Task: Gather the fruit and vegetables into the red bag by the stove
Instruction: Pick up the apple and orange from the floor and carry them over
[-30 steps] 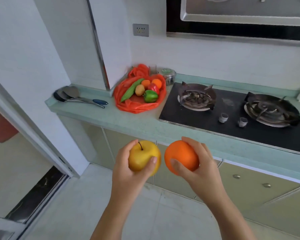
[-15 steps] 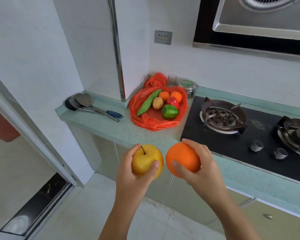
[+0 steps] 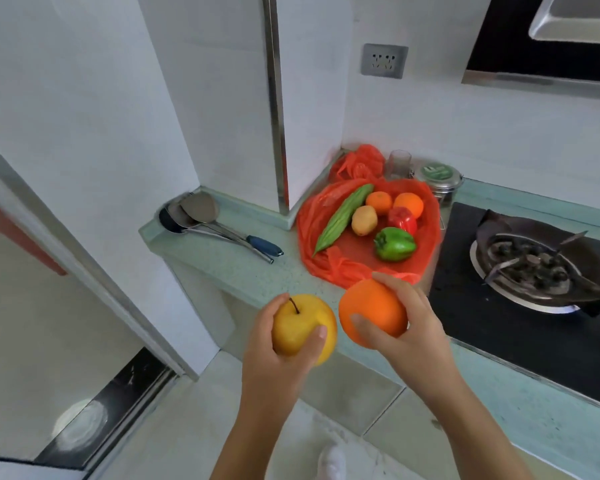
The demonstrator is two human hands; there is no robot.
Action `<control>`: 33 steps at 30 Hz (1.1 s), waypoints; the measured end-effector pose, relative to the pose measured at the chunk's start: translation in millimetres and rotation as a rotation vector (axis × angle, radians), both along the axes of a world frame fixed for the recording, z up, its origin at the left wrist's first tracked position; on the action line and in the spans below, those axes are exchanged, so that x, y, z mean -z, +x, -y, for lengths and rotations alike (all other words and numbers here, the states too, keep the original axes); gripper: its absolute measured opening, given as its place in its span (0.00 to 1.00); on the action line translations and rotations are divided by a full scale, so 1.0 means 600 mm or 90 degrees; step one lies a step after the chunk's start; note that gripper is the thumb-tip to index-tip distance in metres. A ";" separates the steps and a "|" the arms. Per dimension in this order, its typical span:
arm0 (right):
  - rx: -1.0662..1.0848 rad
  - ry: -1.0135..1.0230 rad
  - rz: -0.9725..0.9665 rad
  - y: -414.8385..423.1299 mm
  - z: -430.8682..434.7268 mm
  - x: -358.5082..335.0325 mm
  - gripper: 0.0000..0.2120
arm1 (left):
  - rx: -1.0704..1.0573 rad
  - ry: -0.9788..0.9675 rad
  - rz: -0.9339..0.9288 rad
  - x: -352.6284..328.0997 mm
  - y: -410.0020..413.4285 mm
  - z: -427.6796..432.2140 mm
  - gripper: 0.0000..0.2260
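Head view: bagging two fruits

Apple [image 3: 300,327] in gripping left hand [image 3: 278,358], orange [image 3: 371,311] in gripping right hand [image 3: 413,334], are hovering just nearer than the bag [image 3: 347,268], left of the stove [image 3: 482,306]. Lowering them gently inside is looking wisest.

Bright, even daylight fills the kitchen, with a cool bluish cast on the white walls; shadows are soft and faint, darkest under the desk [image 3: 222,268] overhang and beneath the ladles [image 3: 198,211]; a round white glare sits on the glossy dark floor strip [image 3: 80,427] at lower left; the yellow apple [image 3: 298,327] and large orange [image 3: 373,311] carry only a dull sheen; wide-angle bending tilts the metal corner strip [image 3: 274,98] and door frame [image 3: 66,252]; fine detail is smeared, worst on the white shoe [image 3: 331,462] at the bottom edge.
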State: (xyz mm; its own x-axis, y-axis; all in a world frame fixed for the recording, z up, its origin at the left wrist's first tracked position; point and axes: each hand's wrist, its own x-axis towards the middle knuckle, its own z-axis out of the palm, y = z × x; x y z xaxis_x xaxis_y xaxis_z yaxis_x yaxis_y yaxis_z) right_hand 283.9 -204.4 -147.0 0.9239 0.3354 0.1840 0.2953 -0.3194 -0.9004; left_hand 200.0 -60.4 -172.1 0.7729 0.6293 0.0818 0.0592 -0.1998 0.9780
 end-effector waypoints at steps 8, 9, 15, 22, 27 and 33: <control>0.018 0.035 -0.003 0.169 -0.048 -0.018 0.26 | 0.052 0.084 -0.020 -0.029 0.180 -0.067 0.22; 0.022 0.035 -0.004 0.187 -0.051 -0.019 0.26 | 0.055 0.089 -0.019 -0.031 0.200 -0.070 0.22; 0.066 0.045 -0.023 0.265 -0.056 -0.013 0.26 | 0.089 0.084 -0.014 -0.006 0.290 -0.071 0.26; 0.136 0.012 -0.049 0.312 -0.050 0.014 0.26 | 0.166 0.076 -0.037 0.022 0.372 -0.091 0.27; 0.224 -0.025 -0.067 0.343 -0.057 0.038 0.27 | 0.235 0.101 -0.015 0.047 0.444 -0.110 0.26; 0.328 -0.082 -0.091 0.376 -0.078 0.080 0.29 | 0.320 0.117 -0.025 0.090 0.523 -0.133 0.29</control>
State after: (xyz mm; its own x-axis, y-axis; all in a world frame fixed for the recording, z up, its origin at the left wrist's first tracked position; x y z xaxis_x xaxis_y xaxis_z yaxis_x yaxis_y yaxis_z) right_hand 509.4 -157.4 -194.8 0.9873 -0.1553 0.0325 -0.0503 -0.5009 -0.8640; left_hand 514.1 19.3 -226.2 0.9800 0.1585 0.1204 -0.0517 -0.3814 0.9230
